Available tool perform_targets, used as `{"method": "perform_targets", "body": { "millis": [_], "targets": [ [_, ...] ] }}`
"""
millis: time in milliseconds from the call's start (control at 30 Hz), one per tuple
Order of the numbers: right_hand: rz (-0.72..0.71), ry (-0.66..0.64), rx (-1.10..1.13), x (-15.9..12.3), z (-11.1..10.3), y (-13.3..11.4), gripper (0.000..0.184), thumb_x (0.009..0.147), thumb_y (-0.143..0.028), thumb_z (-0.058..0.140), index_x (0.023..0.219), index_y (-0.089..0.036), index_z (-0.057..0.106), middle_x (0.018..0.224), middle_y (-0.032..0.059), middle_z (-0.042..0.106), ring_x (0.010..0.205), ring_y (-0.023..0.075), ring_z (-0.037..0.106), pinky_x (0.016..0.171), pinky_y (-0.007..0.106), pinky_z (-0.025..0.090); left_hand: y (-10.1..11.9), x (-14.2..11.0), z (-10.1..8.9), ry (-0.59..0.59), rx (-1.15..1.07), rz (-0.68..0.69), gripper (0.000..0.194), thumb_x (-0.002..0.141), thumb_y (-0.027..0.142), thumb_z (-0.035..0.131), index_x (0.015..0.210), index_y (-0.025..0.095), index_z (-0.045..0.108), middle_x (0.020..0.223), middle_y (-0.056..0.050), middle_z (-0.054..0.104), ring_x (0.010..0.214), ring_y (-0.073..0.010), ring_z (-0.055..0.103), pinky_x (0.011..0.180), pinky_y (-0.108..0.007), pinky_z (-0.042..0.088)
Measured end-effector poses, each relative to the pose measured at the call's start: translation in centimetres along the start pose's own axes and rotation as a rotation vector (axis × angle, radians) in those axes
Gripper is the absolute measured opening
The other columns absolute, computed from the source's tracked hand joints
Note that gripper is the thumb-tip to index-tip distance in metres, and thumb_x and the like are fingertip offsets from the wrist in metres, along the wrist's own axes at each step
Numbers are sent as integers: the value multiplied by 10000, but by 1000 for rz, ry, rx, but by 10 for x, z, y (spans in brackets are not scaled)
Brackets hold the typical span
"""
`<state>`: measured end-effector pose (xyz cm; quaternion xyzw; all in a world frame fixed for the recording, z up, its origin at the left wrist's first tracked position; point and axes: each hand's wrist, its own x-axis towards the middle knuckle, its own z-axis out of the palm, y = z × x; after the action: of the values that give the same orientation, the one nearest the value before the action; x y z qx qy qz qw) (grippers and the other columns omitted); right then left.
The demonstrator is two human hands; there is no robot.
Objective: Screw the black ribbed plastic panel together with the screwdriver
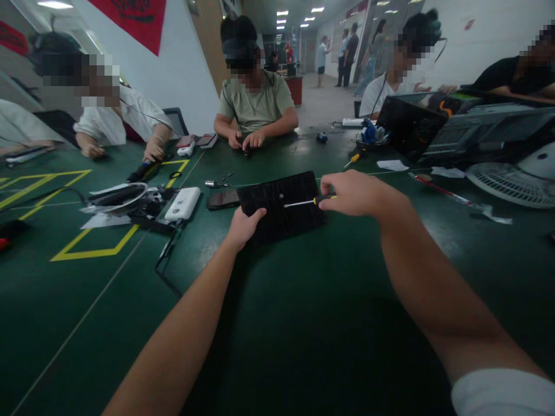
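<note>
Black panel [284, 222] is slanting over the green table [281, 323], the left hand [243, 227] pinching its left edge in a thumb-on-top grip and the right hand [353, 193] pinching the handle of a screwdriver [303, 203]; this work is probably calling for steady support and light pressure. Room is showing on the panel's near side, while a dark phone [221, 200] is crowding its left edge.

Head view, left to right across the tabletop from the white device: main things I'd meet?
White device → small metal cylinder → left hand → screwdriver shaft → right hand → fan. Left out: black panel, which overlaps the left hand and screwdriver shaft.
</note>
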<state>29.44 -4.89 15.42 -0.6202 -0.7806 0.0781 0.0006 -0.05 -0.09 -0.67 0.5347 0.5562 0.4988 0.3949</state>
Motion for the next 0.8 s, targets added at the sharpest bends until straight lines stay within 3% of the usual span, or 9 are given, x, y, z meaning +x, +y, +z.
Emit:
{"method": "perform_targets", "body": {
  "millis": [400,800],
  "targets": [
    [3,289,-13,-10,-2,0,254,939,-441,734,1077,-253,834,1049,121,827,989,341,736,754,407,462,0,-1,1,-16,5,6,405,785,416,874,1112,186,811,1206,-135,862,1203,-392,792,1145,-578,590],
    [37,278,-33,-3,4,-3,293,957,-477,722,1108,-261,850,1101,134,846,1020,362,754,748,426,464,-2,0,-1,-33,-6,7,410,775,424,879,1107,193,816,1184,-127,864,1172,-384,802,1119,-569,606]
  ]
}}
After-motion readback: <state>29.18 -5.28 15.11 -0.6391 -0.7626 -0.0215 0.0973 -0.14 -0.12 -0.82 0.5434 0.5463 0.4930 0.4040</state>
